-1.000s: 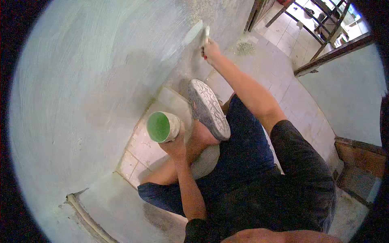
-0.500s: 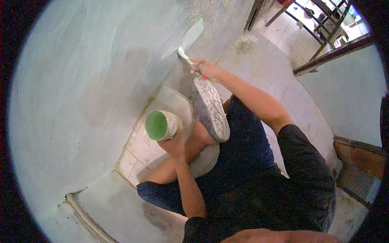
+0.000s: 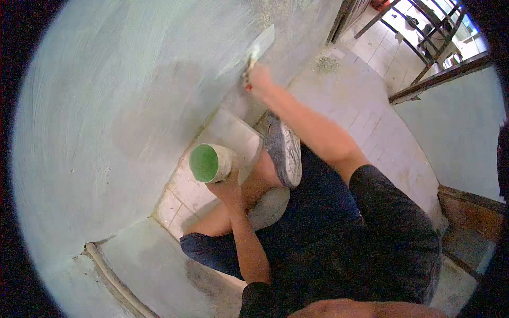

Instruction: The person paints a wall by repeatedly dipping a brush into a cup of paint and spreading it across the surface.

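My left hand (image 3: 228,190) is closed round the lower side of a round paint pot (image 3: 225,161). Its pale outside is smeared, its inside is green, and its mouth tips toward the wall. Low on the wall (image 3: 143,100), my right hand (image 3: 260,79) grips a paintbrush (image 3: 252,57), blurred by motion. The bristles meet the wall at the lower end of a pale, wet-looking patch (image 3: 266,40). Something small and red shows at the bottom of that hand. Below the right forearm is my raised shoe (image 3: 283,151), its patterned sole partly turned up.
Tiled floor (image 3: 366,116) runs along the wall's foot, with crumbly debris (image 3: 327,64) near the doorway. Dark metal bars (image 3: 419,32) stand beyond the door sill. A wooden piece (image 3: 469,206) is at right, and a pipe (image 3: 114,275) lies in the wall at lower left.
My right hand has moved up and slightly left with the brush, along the pale patch. The shoe has turned, showing less sole. The left hand and pot stay nearly still.
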The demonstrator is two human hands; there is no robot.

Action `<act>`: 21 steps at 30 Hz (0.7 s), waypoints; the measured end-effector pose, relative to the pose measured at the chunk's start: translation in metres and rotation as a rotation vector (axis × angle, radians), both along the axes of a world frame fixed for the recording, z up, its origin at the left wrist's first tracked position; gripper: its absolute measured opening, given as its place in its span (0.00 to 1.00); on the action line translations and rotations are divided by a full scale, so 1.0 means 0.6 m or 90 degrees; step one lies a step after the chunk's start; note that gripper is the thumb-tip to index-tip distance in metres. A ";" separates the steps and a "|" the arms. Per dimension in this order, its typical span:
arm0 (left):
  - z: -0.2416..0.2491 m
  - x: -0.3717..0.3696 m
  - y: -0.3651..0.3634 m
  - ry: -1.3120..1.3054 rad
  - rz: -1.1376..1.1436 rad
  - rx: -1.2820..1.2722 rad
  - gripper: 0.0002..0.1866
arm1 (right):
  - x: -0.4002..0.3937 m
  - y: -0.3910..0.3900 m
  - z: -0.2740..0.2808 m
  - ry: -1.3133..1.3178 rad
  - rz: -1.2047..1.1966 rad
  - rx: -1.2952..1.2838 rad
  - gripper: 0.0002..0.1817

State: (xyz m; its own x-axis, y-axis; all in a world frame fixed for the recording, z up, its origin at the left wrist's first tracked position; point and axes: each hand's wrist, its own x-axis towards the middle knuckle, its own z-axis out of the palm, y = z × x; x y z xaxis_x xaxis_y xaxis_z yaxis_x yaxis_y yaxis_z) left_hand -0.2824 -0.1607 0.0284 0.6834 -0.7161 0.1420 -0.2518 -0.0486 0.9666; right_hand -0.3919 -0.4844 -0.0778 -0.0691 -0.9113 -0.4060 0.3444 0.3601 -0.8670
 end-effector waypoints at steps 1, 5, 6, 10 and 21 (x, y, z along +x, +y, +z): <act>-0.008 0.004 0.001 -0.002 -0.003 -0.020 0.38 | 0.031 0.027 -0.007 -0.032 -0.002 0.003 0.08; -0.030 0.031 0.004 -0.004 -0.019 0.002 0.39 | 0.053 0.193 0.126 -0.079 0.159 0.078 0.07; -0.029 0.030 0.007 -0.003 -0.020 0.002 0.39 | 0.039 0.213 0.147 -0.166 0.242 0.088 0.06; -0.022 0.036 0.016 0.017 -0.006 -0.009 0.40 | -0.033 0.167 -0.009 -0.173 0.323 0.034 0.08; -0.049 0.040 0.006 -0.049 0.015 -0.054 0.44 | -0.051 -0.006 0.119 0.270 -0.026 -0.055 0.18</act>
State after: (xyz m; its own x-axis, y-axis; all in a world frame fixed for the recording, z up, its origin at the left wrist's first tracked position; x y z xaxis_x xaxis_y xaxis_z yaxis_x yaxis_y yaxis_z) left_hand -0.2587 -0.1568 -0.0010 0.6850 -0.6828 0.2542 -0.3246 0.0263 0.9455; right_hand -0.4227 -0.4880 -0.0062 -0.2505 -0.9335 -0.2565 -0.0354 0.2736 -0.9612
